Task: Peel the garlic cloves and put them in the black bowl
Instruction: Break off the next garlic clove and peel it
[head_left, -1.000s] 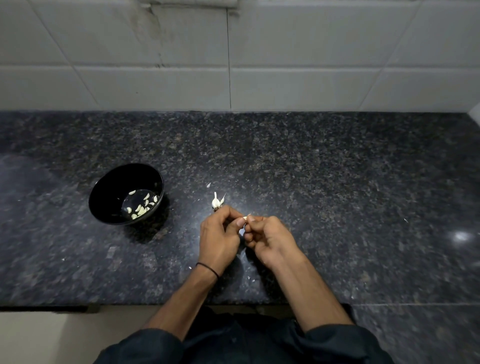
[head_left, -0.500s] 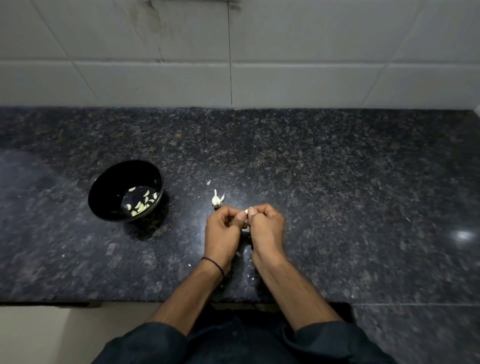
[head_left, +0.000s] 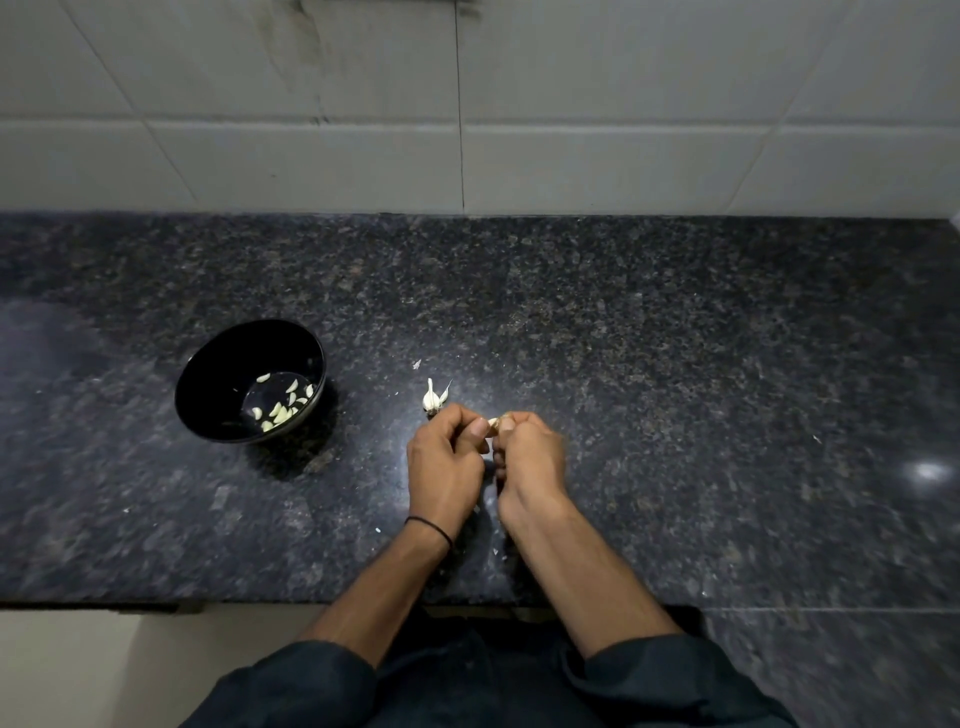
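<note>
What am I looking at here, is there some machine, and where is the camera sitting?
There is no machine. These are a person's two bare hands, seen from a camera worn on the head that looks forward and down. The left hand, with a black band on its wrist, and the right hand together pinch a small garlic clove at their fingertips. Just beyond them, a pale garlic piece lies on the dark speckled countertop. To the left stands a black bowl with peeled cloves inside. A white tiled wall runs behind.
</note>
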